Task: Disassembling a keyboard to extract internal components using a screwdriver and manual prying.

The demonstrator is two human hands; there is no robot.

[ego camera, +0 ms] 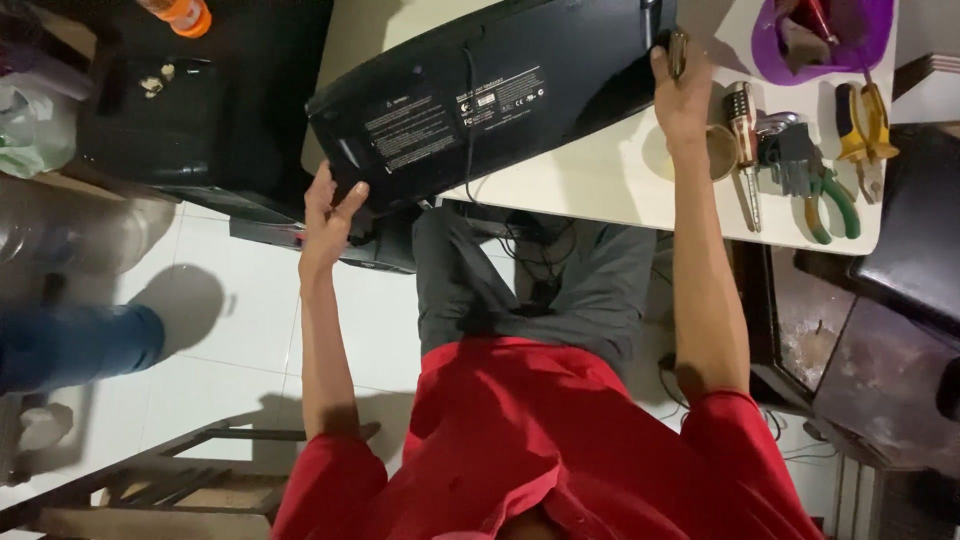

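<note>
Fingers [345,195] of the left hand [325,215] curl around one short end of the black keyboard [490,95], thumb and fingertips pinching its edge. The right hand [682,95] closes on the opposite short end, fingers wrapped over the far edge, so both hands hold the keyboard at once. The keyboard is turned underside up, its label stickers and a thin black cable [470,130] showing. Its long axis runs from one hand to the other, slanting across the pale surface [600,185], with the left hand's end hanging off the surface edge over the white floor [240,300]. Neither hand is nearer: each already grips its own end. Beyond the right hand's end of the keyboard lie a screwdriver [742,150], green-handled pliers [830,205], yellow-handled pliers [865,125] and a purple bowl [870,45].
</note>
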